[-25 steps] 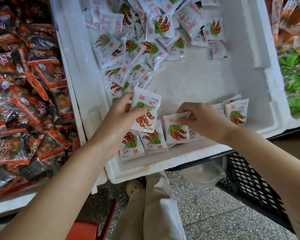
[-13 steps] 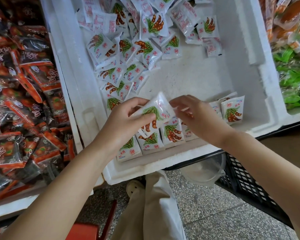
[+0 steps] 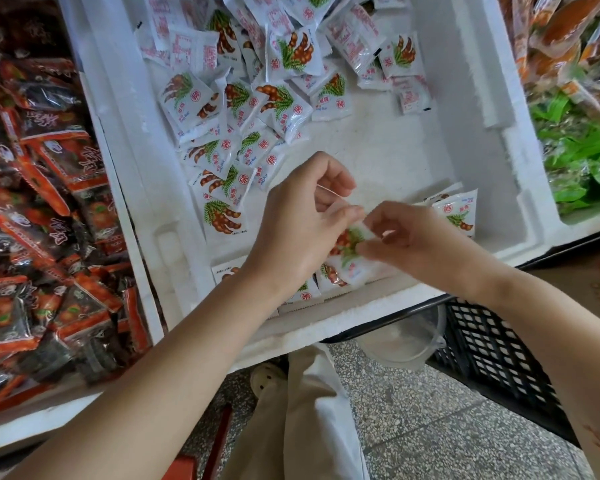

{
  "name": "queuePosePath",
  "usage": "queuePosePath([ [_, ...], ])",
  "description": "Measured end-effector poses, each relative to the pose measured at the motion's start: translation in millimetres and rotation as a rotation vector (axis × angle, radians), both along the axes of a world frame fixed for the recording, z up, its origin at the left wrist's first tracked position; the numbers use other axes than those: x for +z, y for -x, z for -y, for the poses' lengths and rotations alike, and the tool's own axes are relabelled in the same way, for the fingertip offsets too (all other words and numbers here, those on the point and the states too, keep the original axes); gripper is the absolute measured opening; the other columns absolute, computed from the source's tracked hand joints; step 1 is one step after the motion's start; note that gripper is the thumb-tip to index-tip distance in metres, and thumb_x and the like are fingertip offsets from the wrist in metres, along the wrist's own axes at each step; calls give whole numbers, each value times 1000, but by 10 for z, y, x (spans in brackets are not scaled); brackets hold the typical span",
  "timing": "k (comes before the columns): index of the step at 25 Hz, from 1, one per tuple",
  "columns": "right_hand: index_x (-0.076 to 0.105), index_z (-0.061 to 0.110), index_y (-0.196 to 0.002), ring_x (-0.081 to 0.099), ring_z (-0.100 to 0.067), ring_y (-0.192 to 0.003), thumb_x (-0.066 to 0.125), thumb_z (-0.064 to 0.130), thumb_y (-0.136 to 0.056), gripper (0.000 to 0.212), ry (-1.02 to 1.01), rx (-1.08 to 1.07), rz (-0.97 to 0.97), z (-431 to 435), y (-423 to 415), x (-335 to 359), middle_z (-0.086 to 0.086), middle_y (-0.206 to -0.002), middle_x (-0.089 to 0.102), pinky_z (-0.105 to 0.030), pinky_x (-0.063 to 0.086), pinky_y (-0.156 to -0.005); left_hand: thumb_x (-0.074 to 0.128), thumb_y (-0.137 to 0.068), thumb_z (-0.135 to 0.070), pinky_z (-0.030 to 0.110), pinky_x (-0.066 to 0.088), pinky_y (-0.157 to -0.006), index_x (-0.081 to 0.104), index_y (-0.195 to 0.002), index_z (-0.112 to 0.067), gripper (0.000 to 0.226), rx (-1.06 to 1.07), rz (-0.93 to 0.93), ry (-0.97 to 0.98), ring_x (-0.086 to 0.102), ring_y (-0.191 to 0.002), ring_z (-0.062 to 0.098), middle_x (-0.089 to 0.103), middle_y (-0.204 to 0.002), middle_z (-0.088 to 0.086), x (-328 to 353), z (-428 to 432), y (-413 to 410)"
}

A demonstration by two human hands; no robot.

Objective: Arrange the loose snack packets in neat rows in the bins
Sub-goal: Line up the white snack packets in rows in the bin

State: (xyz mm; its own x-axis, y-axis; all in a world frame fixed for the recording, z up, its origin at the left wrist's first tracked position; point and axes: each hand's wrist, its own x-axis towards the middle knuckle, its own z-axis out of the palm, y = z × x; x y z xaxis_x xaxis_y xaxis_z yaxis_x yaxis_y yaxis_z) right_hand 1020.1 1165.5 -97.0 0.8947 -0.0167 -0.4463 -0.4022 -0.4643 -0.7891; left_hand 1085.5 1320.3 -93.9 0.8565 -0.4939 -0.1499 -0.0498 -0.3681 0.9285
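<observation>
A white foam bin [image 3: 368, 303] holds small white snack packets printed with brown pods and green leaves. A loose pile of packets [image 3: 257, 88] fills its far left half. Along the near wall stands a row of upright packets [image 3: 459, 211]; my wrists hide part of it. Over that row my left hand [image 3: 302, 230] and my right hand [image 3: 406, 237] both pinch one white packet [image 3: 350, 244], which is tilted and touches the packets below it.
On the left a bin of red and black packets [image 3: 39, 209] borders the foam bin. On the right lies a bin of green and orange packets [image 3: 582, 133]. Below the foam bin are a black plastic crate [image 3: 489, 351], a clear tub [image 3: 399, 341] and speckled floor.
My left hand carried the packet right and down from above the row onto it. My right hand let go of a standing packet and took the other end of this one.
</observation>
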Motion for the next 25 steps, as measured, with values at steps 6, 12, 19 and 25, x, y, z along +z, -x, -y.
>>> queuePosePath([
  [6, 50, 19, -108, 58, -9, -80, 55, 18, -92, 17, 240, -112, -96, 335, 52, -124, 4, -98, 59, -15, 38, -58, 64, -91, -31, 25, 29, -107, 45, -139, -19, 53, -306, 176, -473, 42, -124, 10, 47, -137, -5, -375, -150, 111],
  [12, 56, 16, -85, 61, -15, -79, 63, 25, -88, 12, 414, -73, -28, 260, 35, -237, 5, -78, 61, -14, 41, -70, 64, -91, -29, 28, 26, -107, 31, -148, -19, 66, -407, 243, -599, 40, -130, 15, 41, -142, -3, -503, -159, 191],
  [19, 43, 18, -107, 57, -10, -83, 61, 24, -89, 26, 426, -42, -20, 192, 101, -275, 9, -92, 53, -19, 49, -68, 60, -94, -26, 27, 26, -108, 32, -147, -19, 60, -412, 236, -556, 42, -128, 15, 41, -141, -2, -507, -174, 216],
  [25, 39, 12, -130, 46, -5, -97, 60, 20, -89, 47, 534, 46, 260, 96, -158, -159, -1, -116, 48, -19, 41, -87, 60, -93, -10, 19, 26, -111, 47, -138, -12, 46, -153, 259, -394, 42, -129, 13, 45, -138, 2, -351, -324, -170],
])
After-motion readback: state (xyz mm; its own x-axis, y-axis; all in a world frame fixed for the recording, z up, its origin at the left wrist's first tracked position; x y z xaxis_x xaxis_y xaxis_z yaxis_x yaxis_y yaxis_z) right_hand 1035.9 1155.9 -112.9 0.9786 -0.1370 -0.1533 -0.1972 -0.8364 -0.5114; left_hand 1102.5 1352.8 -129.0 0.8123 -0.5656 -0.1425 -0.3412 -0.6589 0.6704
